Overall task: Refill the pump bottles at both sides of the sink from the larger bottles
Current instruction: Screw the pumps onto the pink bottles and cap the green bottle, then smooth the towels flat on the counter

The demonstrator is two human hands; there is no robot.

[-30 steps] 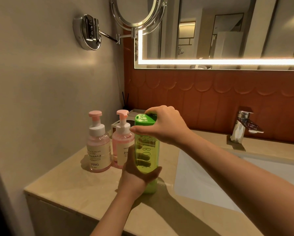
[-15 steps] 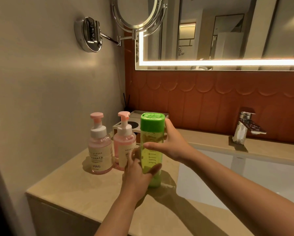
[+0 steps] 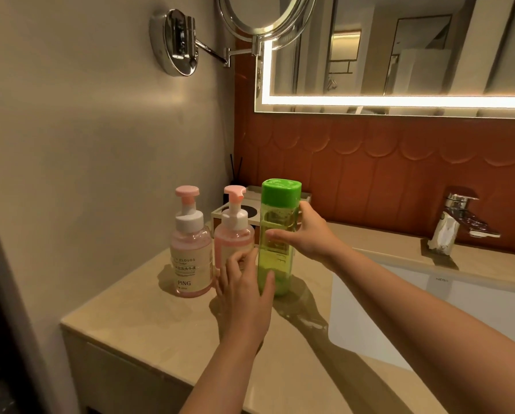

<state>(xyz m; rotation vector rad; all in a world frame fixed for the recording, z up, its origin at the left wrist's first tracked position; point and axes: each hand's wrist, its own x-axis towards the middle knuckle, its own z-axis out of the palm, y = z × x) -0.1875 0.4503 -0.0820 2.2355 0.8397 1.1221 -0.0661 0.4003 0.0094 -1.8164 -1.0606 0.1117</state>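
On the counter (image 3: 148, 321) left of the sink (image 3: 399, 306), the tall green bottle (image 3: 275, 258) stood upright with its green cap (image 3: 281, 191) on. My right hand (image 3: 310, 234) held it around the upper body, thumb across the front and the other fingers (image 3: 304, 209) curled behind it. My left hand (image 3: 244, 297) was low beside the bottle's base, loose and nearly straight, gripping nothing. Its thumb lay against the bottle's lower front, and its fingertips reached in front of the nearer pump bottle (image 3: 233, 240), though I could not tell whether they touched it. That pump bottle, pink with a white collar, stood just left of the green one. The second pump bottle (image 3: 190, 258), labelled and also pink, stood just beside it toward the wall. Behind them sat a small tray (image 3: 218, 213). The tap (image 3: 456, 225) stood at the back of the sink, well apart from the bottles.
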